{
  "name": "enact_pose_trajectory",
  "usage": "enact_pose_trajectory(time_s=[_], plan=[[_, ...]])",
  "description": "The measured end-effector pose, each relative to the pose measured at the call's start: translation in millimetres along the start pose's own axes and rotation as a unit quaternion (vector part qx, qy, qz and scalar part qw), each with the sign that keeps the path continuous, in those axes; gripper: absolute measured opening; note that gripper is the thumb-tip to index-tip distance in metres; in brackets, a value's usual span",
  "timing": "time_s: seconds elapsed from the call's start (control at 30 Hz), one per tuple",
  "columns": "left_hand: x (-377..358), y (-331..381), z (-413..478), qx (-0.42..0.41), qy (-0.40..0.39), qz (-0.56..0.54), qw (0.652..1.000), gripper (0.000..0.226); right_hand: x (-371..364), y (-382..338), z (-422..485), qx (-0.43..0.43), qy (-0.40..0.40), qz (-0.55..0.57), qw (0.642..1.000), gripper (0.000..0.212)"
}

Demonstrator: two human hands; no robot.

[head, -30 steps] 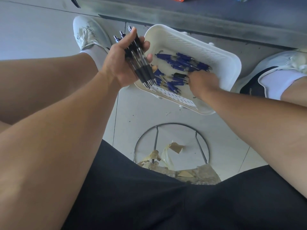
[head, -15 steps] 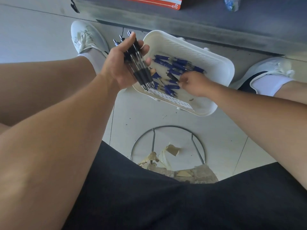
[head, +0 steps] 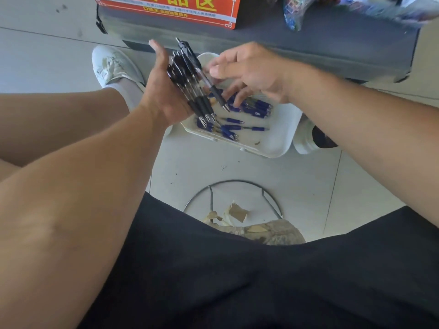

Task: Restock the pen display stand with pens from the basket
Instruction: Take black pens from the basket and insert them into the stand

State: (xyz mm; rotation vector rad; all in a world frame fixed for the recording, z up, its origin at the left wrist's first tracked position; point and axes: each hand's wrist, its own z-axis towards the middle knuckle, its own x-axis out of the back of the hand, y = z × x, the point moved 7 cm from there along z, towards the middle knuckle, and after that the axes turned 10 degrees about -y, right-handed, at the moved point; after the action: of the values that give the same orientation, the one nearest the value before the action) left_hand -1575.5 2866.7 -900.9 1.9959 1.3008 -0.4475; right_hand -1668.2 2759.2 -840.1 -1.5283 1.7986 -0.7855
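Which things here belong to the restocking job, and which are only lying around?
Belong to the job:
left hand, bundle of black pens, right hand, single black pen, white basket, blue pens.

Lying about:
orange sign, wire ring, paper scraps, colourful packet.

Sits with both bare forearms reaching forward and inward above the thighs. Grips pens (head: 187,84) in the left hand (head: 164,91), palm turned rightward, thumb pointing straight out, wrist nearly straight. Holds the right hand (head: 251,72) just beside the left, back upward, wrist slightly bent. Pinches one pen (head: 217,95) between thumb and forefinger, with the remaining fingers loosely curled beneath. Blurs with motion at the right fingertips.
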Motion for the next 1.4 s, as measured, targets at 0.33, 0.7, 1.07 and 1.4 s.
enact_pose_trajectory(time_s=[0.33, 0.7, 1.07, 1.4], plan=[[4.2, 12.4, -0.8, -0.035, 0.006, 0.008, 0.999, 0.047, 70.9, 85.6, -26.5, -0.136, 0.175, -0.039, 0.974, 0.022], [23.0, 7.1, 5.4, -0.006, 0.086, 0.010, 0.996, 0.037, 85.6, 110.0, -30.3, -0.179, 0.183, -0.008, 0.967, 0.034], [-73.3, 20.2, -3.2, -0.014, -0.053, 0.066, 0.996, 0.025, 60.4, 46.8, -49.2, -0.097, 0.213, 0.081, 0.969, 0.032], [-181.1, 45.1, -48.9, -0.135, -0.077, 0.035, 0.987, 0.028, -26.1, -46.0, -74.6, 0.047, 0.287, 0.579, 0.761, 0.044]])
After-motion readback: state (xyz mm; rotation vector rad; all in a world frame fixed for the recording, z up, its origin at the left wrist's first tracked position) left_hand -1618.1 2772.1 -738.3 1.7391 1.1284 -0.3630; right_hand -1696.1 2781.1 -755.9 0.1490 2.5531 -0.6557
